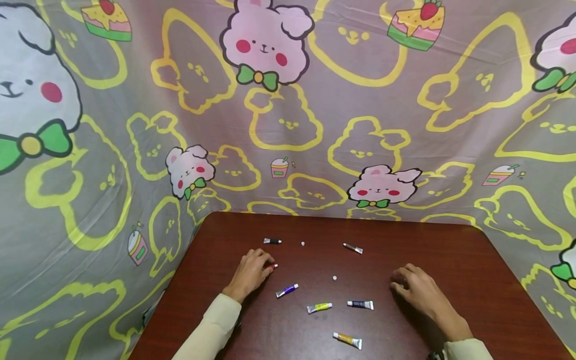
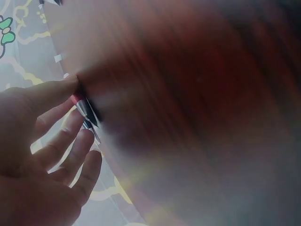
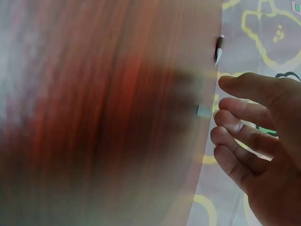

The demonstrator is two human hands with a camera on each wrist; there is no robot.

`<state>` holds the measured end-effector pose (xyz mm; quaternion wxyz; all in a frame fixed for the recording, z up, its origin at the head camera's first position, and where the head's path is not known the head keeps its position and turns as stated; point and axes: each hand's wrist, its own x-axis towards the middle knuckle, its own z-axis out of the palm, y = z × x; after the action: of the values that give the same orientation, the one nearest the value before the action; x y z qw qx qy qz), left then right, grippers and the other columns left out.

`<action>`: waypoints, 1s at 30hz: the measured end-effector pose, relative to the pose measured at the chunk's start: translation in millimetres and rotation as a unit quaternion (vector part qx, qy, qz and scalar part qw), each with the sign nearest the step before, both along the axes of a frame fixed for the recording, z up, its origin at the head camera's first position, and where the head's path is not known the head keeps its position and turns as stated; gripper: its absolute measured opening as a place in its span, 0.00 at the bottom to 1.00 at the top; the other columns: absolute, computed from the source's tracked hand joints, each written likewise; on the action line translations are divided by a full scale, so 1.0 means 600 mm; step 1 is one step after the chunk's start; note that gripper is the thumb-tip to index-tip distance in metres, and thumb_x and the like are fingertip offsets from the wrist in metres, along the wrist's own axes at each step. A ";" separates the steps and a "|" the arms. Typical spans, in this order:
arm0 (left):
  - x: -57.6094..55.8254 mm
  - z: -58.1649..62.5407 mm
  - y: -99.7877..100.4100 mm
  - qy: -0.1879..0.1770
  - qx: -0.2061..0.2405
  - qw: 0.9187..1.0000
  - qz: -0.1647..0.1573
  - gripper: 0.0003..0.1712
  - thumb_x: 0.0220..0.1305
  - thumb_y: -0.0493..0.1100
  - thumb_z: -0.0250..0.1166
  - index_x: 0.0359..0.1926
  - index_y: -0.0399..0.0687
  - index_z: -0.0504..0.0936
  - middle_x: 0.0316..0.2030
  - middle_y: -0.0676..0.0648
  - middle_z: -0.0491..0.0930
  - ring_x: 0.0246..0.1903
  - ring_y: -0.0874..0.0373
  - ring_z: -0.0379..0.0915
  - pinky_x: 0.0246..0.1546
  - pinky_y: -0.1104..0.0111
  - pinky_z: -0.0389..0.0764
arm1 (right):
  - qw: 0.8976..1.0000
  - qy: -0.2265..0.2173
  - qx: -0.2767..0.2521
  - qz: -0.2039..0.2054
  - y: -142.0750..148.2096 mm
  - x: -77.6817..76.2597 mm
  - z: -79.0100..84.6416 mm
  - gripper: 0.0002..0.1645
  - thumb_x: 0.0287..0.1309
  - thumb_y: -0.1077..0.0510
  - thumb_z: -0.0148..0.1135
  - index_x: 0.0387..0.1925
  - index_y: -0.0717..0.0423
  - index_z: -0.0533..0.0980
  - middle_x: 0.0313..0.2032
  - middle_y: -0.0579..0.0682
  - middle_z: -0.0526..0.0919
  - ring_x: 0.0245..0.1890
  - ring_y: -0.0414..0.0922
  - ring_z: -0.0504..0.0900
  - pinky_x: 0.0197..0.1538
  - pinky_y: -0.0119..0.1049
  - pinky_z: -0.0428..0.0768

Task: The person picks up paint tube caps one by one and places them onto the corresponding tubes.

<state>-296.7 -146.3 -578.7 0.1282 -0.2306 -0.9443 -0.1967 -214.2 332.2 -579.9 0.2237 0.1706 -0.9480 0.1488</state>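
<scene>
At the left of the brown table, my left hand [image 1: 252,272] pinches a small red paint tube [image 1: 273,267] between thumb and fingers. In the left wrist view the red tube [image 2: 78,100] shows at the thumb tip, its other fingers loosely bent. A blue-violet paint tube [image 1: 287,290] lies just in front of that hand, and a black one [image 1: 272,241] behind it. My right hand [image 1: 420,295] rests low over the table's right side, fingers relaxed, nothing seen held. Past its fingertips is a small pale thing [image 3: 203,111], blurred. Nearest to this hand lies a dark blue tube [image 1: 360,304].
Yellow [image 1: 319,307] and ochre [image 1: 347,340] tubes lie toward the front, a brown tube [image 1: 353,248] at the back. Two small white caps [image 1: 303,244] are loose on the table [image 1: 405,240]. A patterned cloth [image 1: 288,165] hangs behind and beside it.
</scene>
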 end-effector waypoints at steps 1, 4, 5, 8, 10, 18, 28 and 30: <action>0.001 0.000 0.000 -0.002 -0.001 1.000 -0.001 0.10 0.65 0.41 0.79 0.46 0.48 0.90 0.45 0.46 0.87 0.48 0.45 0.80 0.48 0.49 0.80 | 1.000 -0.004 0.000 -0.003 0.002 0.000 0.000 0.15 0.47 0.60 0.86 0.36 0.52 0.86 0.35 0.43 0.83 0.33 0.46 0.83 0.36 0.45 0.82; 0.002 0.001 0.001 -0.003 -0.004 1.000 -0.003 0.08 0.65 0.40 0.79 0.44 0.47 0.90 0.44 0.45 0.87 0.47 0.46 0.80 0.48 0.49 0.80 | 1.000 -0.009 0.006 -0.008 0.008 -0.001 -0.001 0.15 0.47 0.59 0.86 0.36 0.53 0.86 0.36 0.46 0.84 0.35 0.49 0.84 0.38 0.49 0.84; 0.003 0.001 0.001 -0.007 0.000 1.000 -0.004 0.08 0.66 0.40 0.78 0.44 0.47 0.90 0.44 0.45 0.87 0.47 0.45 0.80 0.49 0.48 0.80 | 1.000 -0.012 0.008 -0.010 0.009 -0.002 -0.001 0.15 0.48 0.59 0.85 0.37 0.53 0.86 0.36 0.46 0.84 0.36 0.50 0.85 0.39 0.51 0.84; 0.004 0.002 0.002 -0.008 0.001 1.000 -0.005 0.08 0.66 0.40 0.78 0.44 0.47 0.89 0.43 0.45 0.86 0.47 0.45 0.80 0.49 0.48 0.80 | 0.999 -0.031 0.011 -0.020 0.013 -0.002 -0.001 0.15 0.49 0.58 0.85 0.37 0.56 0.86 0.37 0.50 0.85 0.38 0.53 0.86 0.42 0.54 0.85; 0.005 0.002 0.002 -0.008 0.000 1.000 -0.005 0.07 0.66 0.40 0.78 0.44 0.47 0.89 0.43 0.45 0.86 0.47 0.45 0.80 0.49 0.48 0.80 | 0.998 -0.047 0.010 -0.027 0.015 -0.001 0.000 0.16 0.50 0.58 0.85 0.39 0.58 0.86 0.37 0.52 0.85 0.38 0.54 0.86 0.42 0.55 0.85; 0.005 0.001 0.003 -0.002 -0.015 1.000 -0.005 0.07 0.66 0.39 0.77 0.43 0.48 0.89 0.42 0.46 0.86 0.46 0.46 0.80 0.47 0.50 0.79 | 0.996 -0.078 0.007 -0.041 0.019 0.002 0.000 0.14 0.52 0.57 0.83 0.32 0.55 0.82 0.28 0.47 0.80 0.29 0.46 0.80 0.33 0.48 0.81; 0.006 0.005 0.005 -0.005 -0.012 1.000 -0.010 0.06 0.68 0.40 0.76 0.44 0.49 0.88 0.40 0.48 0.88 0.46 0.47 0.81 0.47 0.50 0.79 | 0.991 -0.128 0.001 -0.043 0.010 0.004 0.010 0.15 0.59 0.58 0.80 0.28 0.51 0.78 0.24 0.42 0.78 0.26 0.40 0.76 0.31 0.45 0.78; 0.006 0.008 0.008 -0.008 -0.006 1.000 -0.014 0.06 0.68 0.40 0.76 0.43 0.49 0.88 0.40 0.48 0.89 0.45 0.47 0.81 0.49 0.49 0.80 | 0.992 -0.117 0.001 -0.039 0.007 0.005 0.013 0.14 0.59 0.59 0.81 0.29 0.51 0.79 0.26 0.43 0.80 0.27 0.42 0.79 0.32 0.47 0.80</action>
<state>-293.1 -141.5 -573.9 0.1161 -0.2427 -0.9433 -0.1946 -211.2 336.2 -572.2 0.1171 0.1157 -0.9736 0.1580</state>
